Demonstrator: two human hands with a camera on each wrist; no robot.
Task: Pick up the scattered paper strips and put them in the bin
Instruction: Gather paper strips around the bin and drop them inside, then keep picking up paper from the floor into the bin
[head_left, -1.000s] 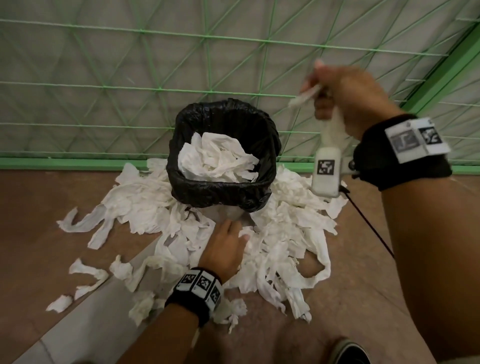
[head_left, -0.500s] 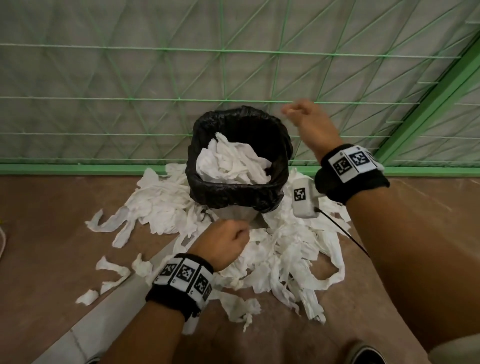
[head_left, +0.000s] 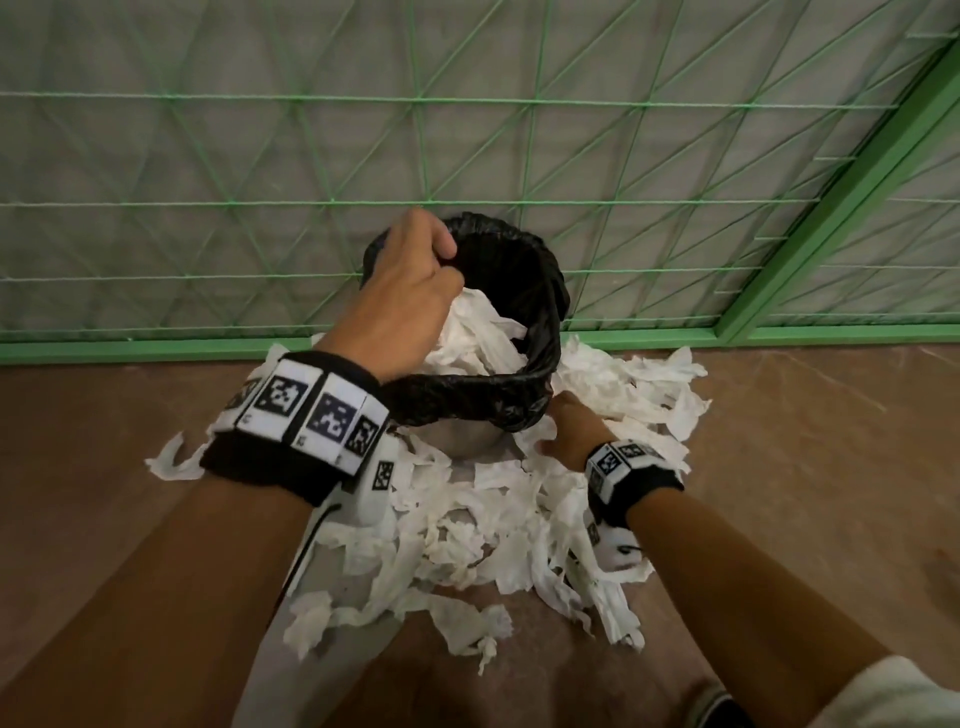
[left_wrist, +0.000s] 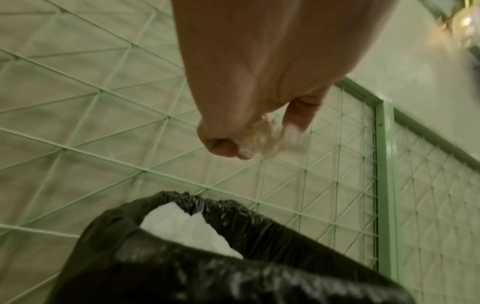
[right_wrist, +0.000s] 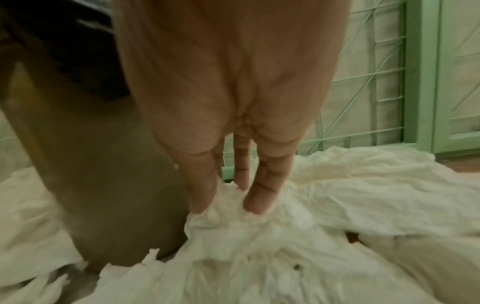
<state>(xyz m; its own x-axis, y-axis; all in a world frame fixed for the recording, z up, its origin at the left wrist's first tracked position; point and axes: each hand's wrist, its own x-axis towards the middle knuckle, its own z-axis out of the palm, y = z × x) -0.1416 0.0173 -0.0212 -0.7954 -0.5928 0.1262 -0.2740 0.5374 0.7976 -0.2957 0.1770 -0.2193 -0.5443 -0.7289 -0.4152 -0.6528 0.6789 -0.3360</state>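
Note:
A bin with a black liner (head_left: 540, 364) stands on the floor against the fence, partly filled with white paper strips (head_left: 478, 338). My left hand (head_left: 441, 260) is over the bin's left rim, fingers curled. In the left wrist view that hand (left_wrist: 259, 139) grips a small wad of white paper above the bin (left_wrist: 233, 267). A pile of scattered strips (head_left: 493, 530) surrounds the bin's base. My right hand (head_left: 556, 431) is low, right of the bin. Its straight fingers (right_wrist: 259, 185) press into the pile (right_wrist: 337, 205).
A green wire-mesh fence (head_left: 467, 156) with a green base rail (head_left: 156, 345) runs right behind the bin. Brown floor (head_left: 805, 493) lies to both sides. One loose strip (head_left: 171, 462) sits at the far left. A shoe tip (head_left: 722, 712) shows at the bottom edge.
My left hand rose from the pile in front of the bin to above its rim, holding paper. My right hand dropped from above the bin to the pile at its right.

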